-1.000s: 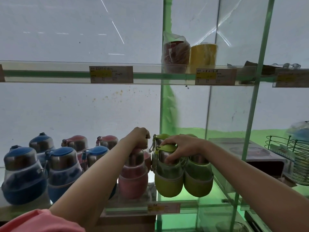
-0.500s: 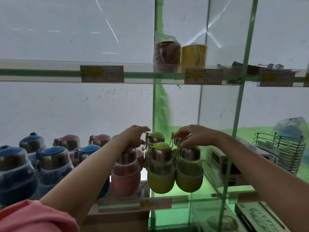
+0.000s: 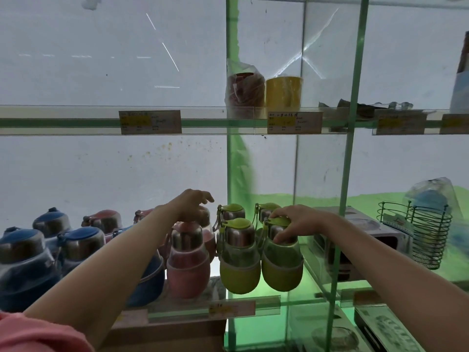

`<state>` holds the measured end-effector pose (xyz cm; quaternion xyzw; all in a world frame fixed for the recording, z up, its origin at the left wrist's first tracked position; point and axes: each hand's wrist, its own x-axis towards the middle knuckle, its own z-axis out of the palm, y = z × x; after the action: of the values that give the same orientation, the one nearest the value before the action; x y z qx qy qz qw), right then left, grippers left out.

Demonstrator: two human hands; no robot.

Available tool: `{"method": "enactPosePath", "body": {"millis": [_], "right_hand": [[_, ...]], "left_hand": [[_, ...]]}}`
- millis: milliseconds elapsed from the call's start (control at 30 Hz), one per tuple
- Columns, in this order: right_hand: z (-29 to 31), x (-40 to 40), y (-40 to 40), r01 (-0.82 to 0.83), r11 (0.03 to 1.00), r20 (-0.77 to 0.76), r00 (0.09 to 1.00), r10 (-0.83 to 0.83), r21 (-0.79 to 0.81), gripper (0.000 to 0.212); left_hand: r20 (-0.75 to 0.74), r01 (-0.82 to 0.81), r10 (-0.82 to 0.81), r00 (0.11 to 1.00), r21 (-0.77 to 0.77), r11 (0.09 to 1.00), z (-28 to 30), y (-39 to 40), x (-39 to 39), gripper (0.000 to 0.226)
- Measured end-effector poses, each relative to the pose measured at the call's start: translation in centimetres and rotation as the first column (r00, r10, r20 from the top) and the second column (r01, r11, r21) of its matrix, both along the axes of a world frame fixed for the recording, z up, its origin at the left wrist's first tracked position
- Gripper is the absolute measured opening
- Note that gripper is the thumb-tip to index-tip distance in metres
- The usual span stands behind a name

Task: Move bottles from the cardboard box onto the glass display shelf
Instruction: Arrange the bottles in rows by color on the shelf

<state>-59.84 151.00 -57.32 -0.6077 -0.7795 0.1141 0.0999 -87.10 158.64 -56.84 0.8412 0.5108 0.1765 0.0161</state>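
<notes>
Several round bottles stand on the lower glass shelf (image 3: 266, 299). My left hand (image 3: 194, 203) hovers with relaxed fingers just above the pink bottles, over the front pink bottle (image 3: 187, 262) and holding nothing. My right hand (image 3: 298, 219) grips the top of the front right green bottle (image 3: 281, 265), fingers over its lid and thumb on the steel neck. Another green bottle (image 3: 239, 262) stands touching it on the left, with two more green ones behind. A brown cardboard edge (image 3: 165, 331) shows below the shelf.
Blue bottles (image 3: 81, 247) crowd the shelf's left part. Green-edged glass uprights (image 3: 345, 174) divide the bays. The upper shelf (image 3: 76, 121) carries a bagged red item (image 3: 243, 90) and a yellow cup (image 3: 283, 92). A wire basket (image 3: 418, 232) stands at the right.
My left hand has let go of the pink bottle's top and lifted with fingers loosened. My right hand has moved from the rear green bottles onto the front right green bottle's lid.
</notes>
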Motion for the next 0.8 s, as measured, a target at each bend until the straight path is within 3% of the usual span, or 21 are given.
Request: {"method": "enactPosePath", "body": {"millis": [167,333,600,800], "right_hand": [[0.6,-0.5,0.1,-0.003,1.0,0.068,0.998,0.005,-0.024,0.072],[1.9,-3.4,0.1,-0.089,0.996,0.001,0.996,0.089,0.009,0.079],[1.9,-11.6,0.6,-0.287,0.953,0.017,0.958,0.286,0.095,0.072],[0.6,-17.2,1.5,-0.331,0.935,0.097,0.942,0.32,0.128,0.058]], "left_hand": [[0.059,-0.042,0.041,0.997,0.02,0.999,0.7,-0.7,-2.1,0.041],[0.056,-0.09,0.09,0.994,-0.001,0.996,0.4,-1.3,-4.7,0.039],[0.042,-0.116,0.116,0.992,-0.003,0.993,-0.1,-2.3,-8.5,0.037],[0.098,-0.078,0.076,0.992,0.013,0.997,-0.9,-3.6,-10.2,0.028]]}}
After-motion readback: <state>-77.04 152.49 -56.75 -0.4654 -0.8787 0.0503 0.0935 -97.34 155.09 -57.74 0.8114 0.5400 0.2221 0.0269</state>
